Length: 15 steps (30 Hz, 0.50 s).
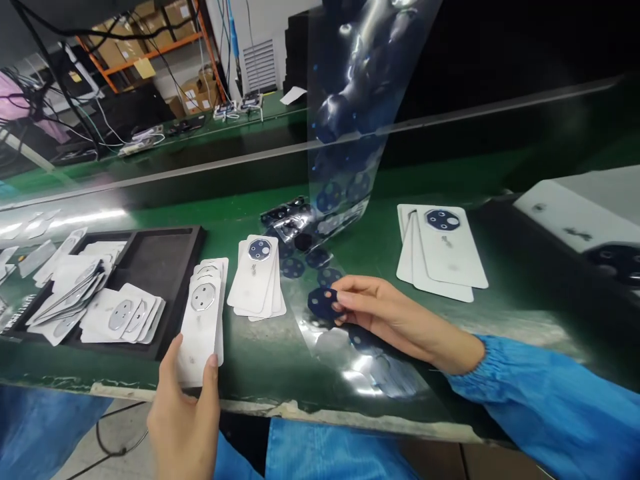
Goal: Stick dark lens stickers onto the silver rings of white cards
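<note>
Two fingers [344, 297] of my right hand [400, 323] pinch a dark round sticker [320, 304] on the clear sheet [313, 337]. My left hand [184, 417] grips a white cover [203, 323], near left. I think I'm peeling; next, line it up on the cover.

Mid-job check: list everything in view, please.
Held cover stack: several, white, bench front.
Middle cover stack: several, white, bench centre.
Right cover stack: about three, white, right of film.
Tray: one, black, left, holding white covers.
Film strip: one, clear, carrying lens discs, centre.
Blue disc: one, dark blue, at right fingertips.
Bench: one, green.
Cardboard boxes: several, brown, back left racks.
Left hand: grips held cover stack.
Right hand: pinches blue disc.
</note>
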{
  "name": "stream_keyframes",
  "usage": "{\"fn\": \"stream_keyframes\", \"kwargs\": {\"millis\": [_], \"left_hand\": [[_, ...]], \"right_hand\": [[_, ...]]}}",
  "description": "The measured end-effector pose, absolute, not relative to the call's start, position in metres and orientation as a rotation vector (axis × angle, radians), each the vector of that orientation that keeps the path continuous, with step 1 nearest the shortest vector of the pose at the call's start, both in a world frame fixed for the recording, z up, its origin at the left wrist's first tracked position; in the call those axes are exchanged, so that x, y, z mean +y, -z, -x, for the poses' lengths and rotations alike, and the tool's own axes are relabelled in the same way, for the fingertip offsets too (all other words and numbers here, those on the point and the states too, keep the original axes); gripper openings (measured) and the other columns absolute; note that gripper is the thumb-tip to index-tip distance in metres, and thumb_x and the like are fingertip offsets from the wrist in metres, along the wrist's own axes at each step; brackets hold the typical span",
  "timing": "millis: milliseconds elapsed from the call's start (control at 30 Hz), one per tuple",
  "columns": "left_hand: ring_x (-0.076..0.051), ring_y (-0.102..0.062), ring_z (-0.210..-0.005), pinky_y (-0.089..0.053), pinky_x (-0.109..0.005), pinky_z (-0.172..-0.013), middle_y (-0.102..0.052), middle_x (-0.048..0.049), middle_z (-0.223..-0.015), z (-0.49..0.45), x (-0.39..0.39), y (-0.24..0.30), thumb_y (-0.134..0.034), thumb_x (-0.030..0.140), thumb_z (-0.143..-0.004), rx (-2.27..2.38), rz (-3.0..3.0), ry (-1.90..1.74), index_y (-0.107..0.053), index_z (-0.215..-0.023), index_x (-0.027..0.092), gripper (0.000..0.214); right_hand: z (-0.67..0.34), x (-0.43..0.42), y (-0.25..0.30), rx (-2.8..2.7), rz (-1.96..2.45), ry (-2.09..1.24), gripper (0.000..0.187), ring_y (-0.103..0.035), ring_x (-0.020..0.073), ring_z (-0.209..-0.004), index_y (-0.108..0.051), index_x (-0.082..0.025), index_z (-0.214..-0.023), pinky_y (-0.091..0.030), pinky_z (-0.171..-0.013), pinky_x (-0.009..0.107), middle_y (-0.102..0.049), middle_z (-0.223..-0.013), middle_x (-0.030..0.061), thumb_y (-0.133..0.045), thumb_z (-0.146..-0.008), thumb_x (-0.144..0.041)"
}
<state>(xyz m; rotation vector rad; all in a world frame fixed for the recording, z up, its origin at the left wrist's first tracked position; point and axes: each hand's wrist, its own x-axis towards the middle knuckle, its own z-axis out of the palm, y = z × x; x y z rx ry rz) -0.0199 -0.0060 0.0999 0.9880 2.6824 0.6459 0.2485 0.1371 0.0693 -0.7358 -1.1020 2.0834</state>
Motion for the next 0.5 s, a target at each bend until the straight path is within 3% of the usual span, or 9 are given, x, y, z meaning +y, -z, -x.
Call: {"fn": "stream_keyframes", "kwargs": {"millis": [100, 200, 333, 400, 500], "left_hand": [[-0.034, -0.069, -0.087, -0.054, -0.052, -0.083, -0.070, -0.0053, -0.110, 0.026, -0.009, -0.089, -0.054, 0.068, -0.086, 2.663, -1.054, -0.642, -0.052, -0.136, 0.035, 0.060], [-0.039, -0.065, -0.112, -0.051, -0.061, -0.097, -0.063, -0.0073, -0.133, 0.032, -0.011, -0.084, -0.055, 0.066, -0.087, 2.690, -1.072, -0.705, -0.053, -0.133, 0.033, 0.057], [-0.044, -0.063, -0.114, -0.050, -0.073, -0.095, -0.061, -0.0077, -0.137, 0.024, -0.011, -0.091, -0.060, 0.065, -0.084, 2.793, -0.978, -0.760, -0.052, -0.134, 0.034, 0.059], [-0.043, -0.064, -0.111, -0.054, -0.070, -0.090, -0.060, -0.0085, -0.138, 0.014, -0.014, -0.094, -0.061, 0.064, -0.084, 2.821, -1.064, -0.805, -0.052, -0.136, 0.032, 0.061], [-0.036, -0.065, -0.115, -0.060, -0.056, -0.092, -0.059, -0.0081, -0.141, -0.003, -0.025, -0.091, -0.063, 0.052, -0.090, 2.695, -1.537, -0.923, -0.052, -0.140, 0.028, 0.056]], "right_hand": [[-0.247, 0.137, -0.068, -1.058, 0.761, -2.054, 0.031, -0.061, 0.0153, -0.078, -0.070, -0.018, -0.097, -0.057, -0.078, 0.027, -0.061, -0.089, 0.0002, -0.094, -0.085, -0.033], [-0.246, 0.137, -0.068, -1.048, 0.701, -2.106, 0.034, -0.065, 0.0171, -0.079, -0.065, -0.018, -0.100, -0.058, -0.079, 0.029, -0.062, -0.088, 0.0001, -0.092, -0.087, -0.032], [-0.248, 0.138, -0.069, -1.013, 0.579, -2.222, 0.028, -0.065, 0.0183, -0.081, -0.060, -0.017, -0.102, -0.057, -0.081, 0.030, -0.063, -0.094, 0.0043, -0.081, -0.098, -0.035], [-0.248, 0.138, -0.069, -1.009, 0.531, -2.249, 0.028, -0.065, 0.0187, -0.080, -0.060, -0.015, -0.097, -0.056, -0.078, 0.029, -0.062, -0.093, 0.0060, -0.075, -0.102, -0.039], [-0.247, 0.139, -0.067, -0.964, 0.528, -2.265, 0.030, -0.063, 0.0174, -0.076, -0.059, -0.015, -0.090, -0.055, -0.073, 0.027, -0.060, -0.088, 0.0048, -0.073, -0.103, -0.038]]}}
